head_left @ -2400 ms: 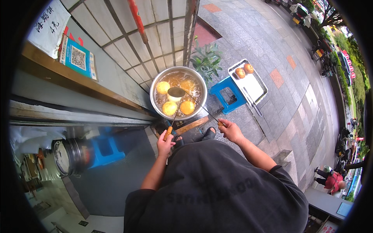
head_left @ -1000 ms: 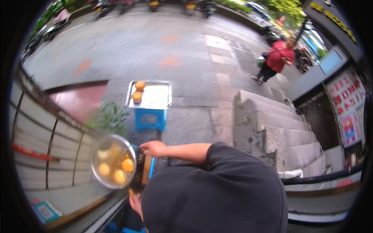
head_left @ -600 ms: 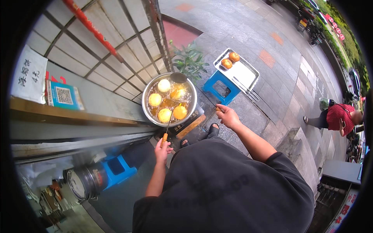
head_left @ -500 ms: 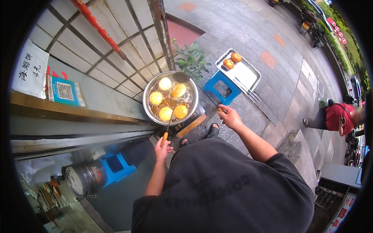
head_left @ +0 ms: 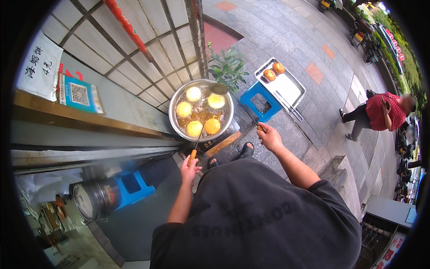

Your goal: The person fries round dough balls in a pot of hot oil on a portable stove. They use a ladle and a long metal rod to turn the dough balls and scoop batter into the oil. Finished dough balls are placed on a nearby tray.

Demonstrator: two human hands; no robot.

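Observation:
A round steel basin (head_left: 173,117) of bubbling oil holds several round golden and pale-yellow fritters (head_left: 194,128). My left hand (head_left: 190,169) is closed around the wooden handle of a thin metal rod (head_left: 196,144), whose far end reaches in among the two nearest fritters. My right hand (head_left: 270,138) grips another wooden handle with a thin shaft. That shaft appears to lead to the dark round ladle (head_left: 218,88) over the basin's far right side, though part of it is hard to follow. A pale fritter (head_left: 216,101) floats just below the ladle.
Right of the basin, a blue stool (head_left: 249,95) bears a metal tray (head_left: 293,89) with two browned fritters (head_left: 274,71) and tongs (head_left: 290,107). A leafy plant (head_left: 226,67) and tiled wall (head_left: 130,45) border the basin. A person in red (head_left: 382,112) walks at right.
The fritter near the ladle has shifted right and shows a paler face. The ladle has moved slightly right. The passer-by's legs have changed stride, and the whole view has turned a little.

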